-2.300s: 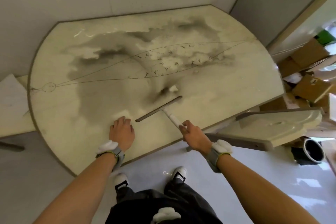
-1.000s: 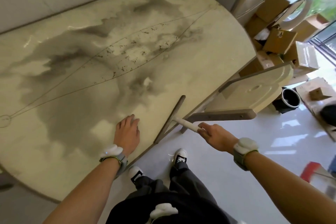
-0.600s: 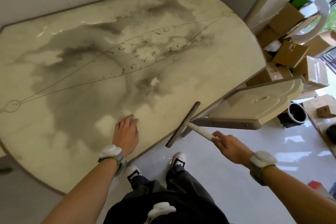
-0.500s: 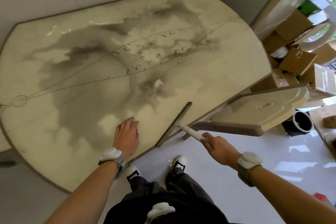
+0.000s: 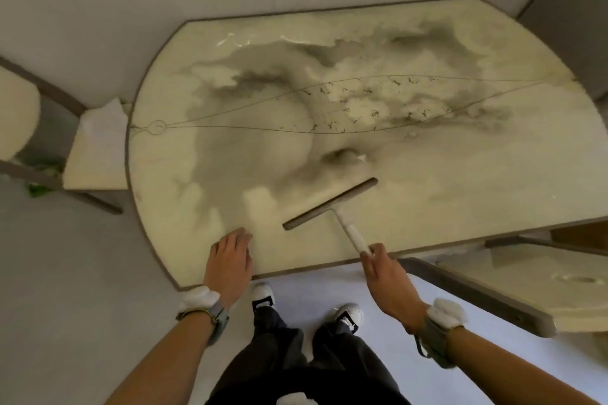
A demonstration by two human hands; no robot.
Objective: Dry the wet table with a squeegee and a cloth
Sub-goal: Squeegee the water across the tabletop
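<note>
While on table (image 5: 493,174), squeegee (image 5: 329,204) in R hand (image 5: 385,276).

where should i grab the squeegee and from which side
Grip the white handle, coming from the near edge of the table. The squeegee lies with its blade across the top and the handle sticking toward the person, where the right hand holds its end.

I'm seeing a cream table (image 5: 493,181) carrying grey cloud marbling, and a brown-bladed, white-handled squeegee (image 5: 330,204).

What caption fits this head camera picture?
Right hand holds a white-handled grey-bladed squeegee on the cream marbled table; left hand rests flat.
</note>
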